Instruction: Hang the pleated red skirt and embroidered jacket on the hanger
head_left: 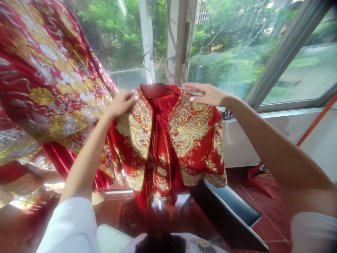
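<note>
A red jacket (192,137) with gold and silver embroidery hangs upright in front of me on a hanger (152,74), most of which is hidden inside the collar. Its front edges part at the middle, where a red ribbon (161,123) is tied below the neck. My left hand (123,102) is at the shoulder on the left, its fingers and thumb closed on the cloth beside the collar. Over the other shoulder, my right hand (206,93) has its fingers stretched out and the thumb apart, with the fingertips by the collar edge.
A large red embroidered garment (52,70) hangs close on the left. Windows (229,59) stand behind the jacket. Below it on the right is a black seat (223,207), on a red tiled floor (263,225). Red straps (259,182) lie by the wall.
</note>
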The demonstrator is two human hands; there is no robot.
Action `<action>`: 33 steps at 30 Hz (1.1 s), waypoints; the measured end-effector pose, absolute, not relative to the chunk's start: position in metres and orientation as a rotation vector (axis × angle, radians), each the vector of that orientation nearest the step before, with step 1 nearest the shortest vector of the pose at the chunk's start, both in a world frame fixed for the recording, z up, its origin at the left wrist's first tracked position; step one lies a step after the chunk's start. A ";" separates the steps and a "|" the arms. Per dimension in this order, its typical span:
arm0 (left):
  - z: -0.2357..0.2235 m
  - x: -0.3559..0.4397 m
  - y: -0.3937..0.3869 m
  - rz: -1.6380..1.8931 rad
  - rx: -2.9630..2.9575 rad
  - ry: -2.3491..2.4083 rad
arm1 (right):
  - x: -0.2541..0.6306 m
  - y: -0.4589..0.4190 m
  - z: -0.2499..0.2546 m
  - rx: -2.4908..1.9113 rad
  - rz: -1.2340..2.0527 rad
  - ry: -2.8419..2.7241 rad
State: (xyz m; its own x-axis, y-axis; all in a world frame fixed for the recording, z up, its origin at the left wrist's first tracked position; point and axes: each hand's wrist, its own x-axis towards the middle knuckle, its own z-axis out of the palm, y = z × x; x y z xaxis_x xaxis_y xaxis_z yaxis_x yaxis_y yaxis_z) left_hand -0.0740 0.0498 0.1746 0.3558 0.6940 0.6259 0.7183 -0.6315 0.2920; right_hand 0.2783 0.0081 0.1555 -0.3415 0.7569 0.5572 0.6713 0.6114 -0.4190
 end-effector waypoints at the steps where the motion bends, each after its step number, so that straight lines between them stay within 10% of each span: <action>1: 0.174 -0.075 0.051 -1.122 -2.598 -1.321 | 0.273 0.014 0.154 -1.134 0.192 -2.128; 12: 0.181 -0.089 0.025 -1.346 -2.620 -1.273 | 0.231 0.022 0.173 -1.145 0.088 -1.949; 20: 0.177 -0.099 0.041 -0.979 -2.772 -1.574 | 0.283 0.030 0.141 -1.147 0.670 -2.043; 27: 0.127 -0.060 0.006 -1.288 -1.927 -1.509 | 0.232 -0.010 0.101 -1.419 -0.345 -1.600; 33: -0.006 -0.025 -0.048 -1.140 -1.877 -1.629 | 0.160 -0.044 -0.012 -1.510 -0.574 -1.425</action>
